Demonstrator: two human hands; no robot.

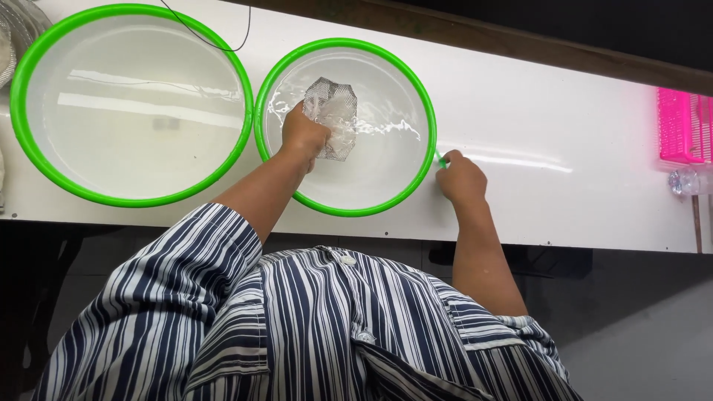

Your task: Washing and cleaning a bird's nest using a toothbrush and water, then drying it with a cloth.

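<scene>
A small white basin with a green rim (pixel 416 186) holds rippling water in the middle of the white table. My left hand (pixel 303 134) is inside it, closed around a piece of mesh netting with a clear plastic bag (pixel 333 111), half in the water. Outside the bowl, my right hand (pixel 460 177) pinches the green rim on its right side.
A larger green-rimmed basin (pixel 30 63) of still water stands to the left, touching the small one. A thin black cable (pixel 208 41) crosses its far edge. A pink plastic basket (pixel 683 125) and a clear bottle (pixel 691 182) sit at the far right. The table's near edge (pixel 594 245) runs below.
</scene>
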